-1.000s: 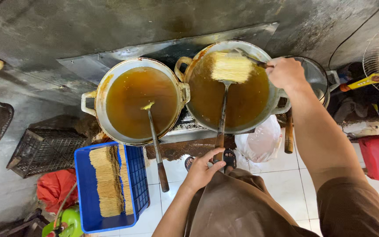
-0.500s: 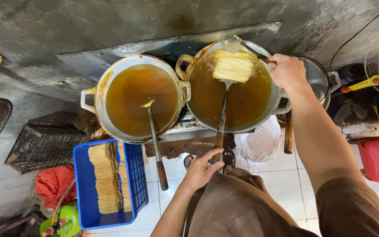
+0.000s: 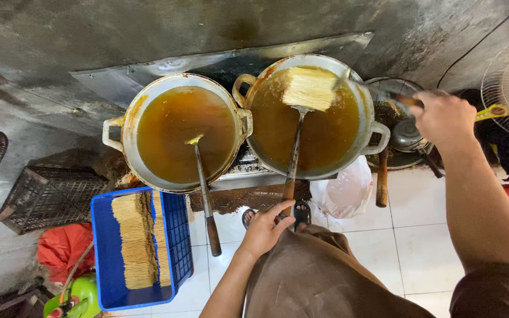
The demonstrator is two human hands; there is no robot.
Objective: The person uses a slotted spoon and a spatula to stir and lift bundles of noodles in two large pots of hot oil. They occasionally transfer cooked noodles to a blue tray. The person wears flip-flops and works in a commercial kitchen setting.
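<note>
Long-handled skimmer (image 3: 294,154) lying across the near rim of the right-hand wok (image 3: 365,103), wooden grip end at the bottom, metal shaft running up over brown oil. Carried on its head: pale yellow block of noodles (image 3: 308,88), flat and roughly rectangular, strands parallel, tilted slightly, sitting at the far side of the wok just above the oil surface. Second utensil (image 3: 378,89), thin and dark-handled, angled from the right, metal tip at the block's right edge.
</note>
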